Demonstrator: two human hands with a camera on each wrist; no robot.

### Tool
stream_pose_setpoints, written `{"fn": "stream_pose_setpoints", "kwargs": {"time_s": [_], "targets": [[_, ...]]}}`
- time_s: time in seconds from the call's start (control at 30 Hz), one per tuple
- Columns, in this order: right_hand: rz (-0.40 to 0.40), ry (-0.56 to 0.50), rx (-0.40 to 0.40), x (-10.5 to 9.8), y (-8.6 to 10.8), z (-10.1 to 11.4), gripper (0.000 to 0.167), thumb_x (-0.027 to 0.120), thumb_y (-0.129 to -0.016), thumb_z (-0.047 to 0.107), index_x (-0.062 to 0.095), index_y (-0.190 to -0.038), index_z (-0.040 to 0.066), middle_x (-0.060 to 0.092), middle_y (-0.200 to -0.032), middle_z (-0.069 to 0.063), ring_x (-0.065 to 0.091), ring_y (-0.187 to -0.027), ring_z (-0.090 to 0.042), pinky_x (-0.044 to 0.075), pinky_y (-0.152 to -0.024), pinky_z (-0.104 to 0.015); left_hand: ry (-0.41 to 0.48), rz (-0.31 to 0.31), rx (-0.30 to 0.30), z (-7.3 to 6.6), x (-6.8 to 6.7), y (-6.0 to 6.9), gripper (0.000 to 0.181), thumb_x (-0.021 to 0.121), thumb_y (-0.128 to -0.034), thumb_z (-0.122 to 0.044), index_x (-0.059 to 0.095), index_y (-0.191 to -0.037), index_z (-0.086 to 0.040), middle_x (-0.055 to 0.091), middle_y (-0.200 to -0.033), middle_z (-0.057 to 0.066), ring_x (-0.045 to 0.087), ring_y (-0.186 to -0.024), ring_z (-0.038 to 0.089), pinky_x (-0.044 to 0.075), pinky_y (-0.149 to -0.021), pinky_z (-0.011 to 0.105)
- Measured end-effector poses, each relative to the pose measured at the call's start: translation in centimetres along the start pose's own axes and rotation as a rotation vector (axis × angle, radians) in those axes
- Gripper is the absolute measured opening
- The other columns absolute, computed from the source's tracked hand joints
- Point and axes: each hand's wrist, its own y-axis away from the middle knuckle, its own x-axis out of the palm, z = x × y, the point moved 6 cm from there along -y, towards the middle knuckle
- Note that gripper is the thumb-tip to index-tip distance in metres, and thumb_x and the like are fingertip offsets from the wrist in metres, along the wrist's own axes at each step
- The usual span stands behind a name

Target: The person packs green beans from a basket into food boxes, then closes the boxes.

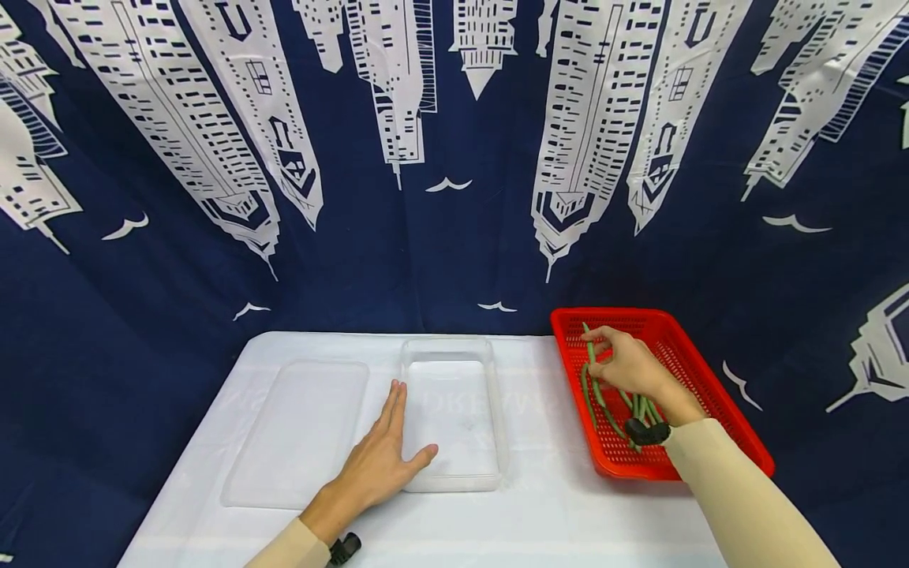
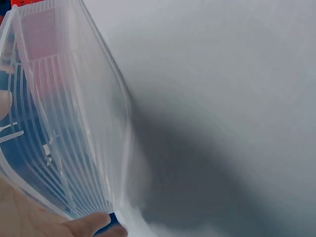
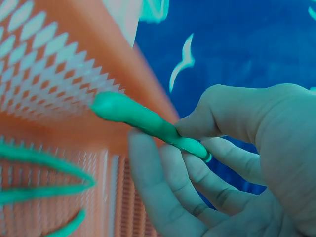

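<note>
A green bean [image 1: 590, 349] [image 3: 143, 118] is pinched between the thumb and fingers of my right hand [image 1: 628, 364] [image 3: 237, 158], over the left part of a red perforated basket [image 1: 717, 394]. Several other green beans [image 1: 642, 406] [image 3: 39, 163] lie in the basket below. At the left side of a clear rectangular container [image 1: 500, 426] [image 2: 98, 98], my left hand [image 1: 379, 465] [image 2: 29, 212] rests with its fingers extended along the wall and its thumb over the near left corner.
A translucent flat lid [image 1: 294, 434] lies on the white table [image 1: 554, 521], left of the container. Behind the table hangs a dark blue cloth [image 1: 426, 252] with white building prints.
</note>
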Motion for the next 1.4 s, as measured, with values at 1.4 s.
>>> {"fn": "stream_pose_setpoints", "kwargs": {"time_s": [1.4], "targets": [[0.155, -0.375, -0.040, 16.3, -5.4, 14.9, 0.062, 0.083, -0.097, -0.011, 0.069, -0.155, 0.005, 0.070, -0.130, -0.025, 0.084, -0.087, -0.021, 0.074, -0.083, -0.058, 0.289, 0.090, -0.092, 0.4, 0.3, 0.3, 0.134, 0.086, -0.1032, -0.054, -0.010, -0.188, -0.012, 0.013, -0.194, 0.030, 0.028, -0.178, 0.053, 0.033, -0.140, 0.072]]}}
